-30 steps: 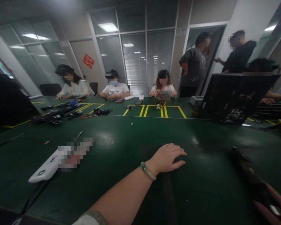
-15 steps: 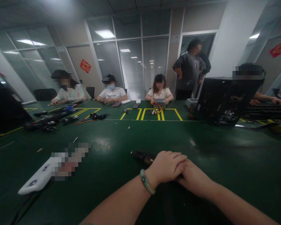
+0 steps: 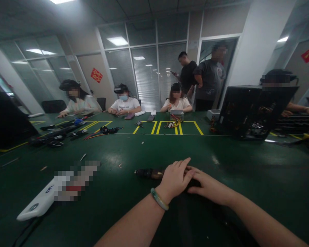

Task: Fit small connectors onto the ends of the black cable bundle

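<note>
A dark electric screwdriver point(image 3: 156, 174) with a brownish body lies on its side on the green table, its bit pointing left. My left hand point(image 3: 174, 178), with a jade-coloured bangle point(image 3: 159, 200) at the wrist, rests over its middle with the fingers stretched out. At the back end of the tool is my right hand point(image 3: 206, 185), its thumb and fingers around the dark body. The fingertips of both hands overlap, so part of the grip is hidden.
On the left lies a white power bank-like device point(image 3: 38, 202) with a strap. Black parts and cables point(image 3: 103, 130) lie farther off. A black computer case point(image 3: 254, 111) stands at the right. Several people sit across the green table point(image 3: 92, 151); two stand behind.
My hands have loosened from their clasp and my left fingers have spread. The screwdriver has turned level and shifted left. A second standing person has come into sight behind the table.
</note>
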The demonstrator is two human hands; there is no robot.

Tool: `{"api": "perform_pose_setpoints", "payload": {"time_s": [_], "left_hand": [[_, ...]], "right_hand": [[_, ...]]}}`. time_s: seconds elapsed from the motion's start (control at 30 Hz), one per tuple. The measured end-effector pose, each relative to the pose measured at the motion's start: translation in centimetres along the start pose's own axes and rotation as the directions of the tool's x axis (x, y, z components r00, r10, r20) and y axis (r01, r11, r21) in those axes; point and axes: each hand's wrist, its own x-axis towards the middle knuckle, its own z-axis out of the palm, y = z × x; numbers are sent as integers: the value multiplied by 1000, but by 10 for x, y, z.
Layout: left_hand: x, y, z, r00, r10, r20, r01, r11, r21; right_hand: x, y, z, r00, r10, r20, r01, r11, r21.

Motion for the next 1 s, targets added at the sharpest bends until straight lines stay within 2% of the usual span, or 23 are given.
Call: {"api": "perform_pose_setpoints", "payload": {"time_s": [0.07,0.1,0.13,0.17,0.23,0.33,0.47,0.7,0.77,0.87,0.93,1.0], "left_hand": [[0,0,1,999,37,19,-37,999,5],[0,1,2,997,61,42,-62,998,10],[0,1,3,994,87,73,-88,996,17],[0,1,5,988,109,107,-112,993,26],[0,0,7,977,123,173,-134,989,54],[1,-2,10,969,97,229,-123,987,105],[3,-3,10,967,98,235,-129,984,122],[5,-2,9,962,104,252,-142,980,138],[5,-3,8,961,112,254,-148,980,130],[6,-6,8,963,114,245,-150,979,137],[6,-9,7,969,93,228,-131,979,157],[6,-10,6,975,65,212,-104,979,178]], "right_hand": [[-13,6,-14,989,94,-116,-99,994,-36],[-19,10,-19,978,157,-136,-167,983,-70],[-25,13,-24,967,225,-116,-237,967,-99],[-30,16,-26,956,288,-48,-292,949,-119],[-38,20,-27,931,355,85,-341,929,-141],[-43,17,-21,928,347,133,-325,932,-163],[-42,7,-14,935,302,184,-283,951,-122],[-41,2,-6,960,221,171,-209,974,-88],[-40,6,-4,959,219,180,-217,976,-28],[-37,13,0,952,223,210,-263,947,186],[-31,17,6,957,214,197,-276,886,373],[-25,22,13,969,216,121,-247,809,533]]}}
